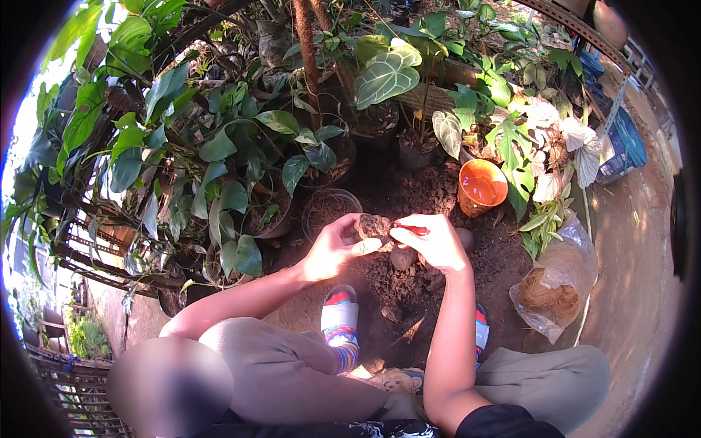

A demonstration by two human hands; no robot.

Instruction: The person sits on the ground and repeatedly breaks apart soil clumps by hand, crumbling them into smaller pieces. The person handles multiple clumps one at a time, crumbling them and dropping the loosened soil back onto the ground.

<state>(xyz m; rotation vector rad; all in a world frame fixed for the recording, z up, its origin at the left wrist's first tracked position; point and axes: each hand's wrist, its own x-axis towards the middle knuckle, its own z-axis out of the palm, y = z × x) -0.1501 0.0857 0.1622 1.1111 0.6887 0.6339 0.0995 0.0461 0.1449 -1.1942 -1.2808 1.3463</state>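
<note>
My left hand holds a brown clod of soil between thumb and fingers. At the clod's right side, the fingertips of my right hand are pinched together on or against it; whether a piece is between them cannot be told. Under both hands lies loose dark soil with several lumps, one a rounded clod just below my right fingers. An orange plastic pot stands tilted on the soil, up and right of my right hand. Beyond my left hand is a clear plastic pot with brown fibrous matter in it.
Potted leafy plants crowd the left and far side. A clear plastic bag of brown fibre lies at the right, near a pale thin rod. A blue bucket stands at the far right. My feet in sandals flank the soil.
</note>
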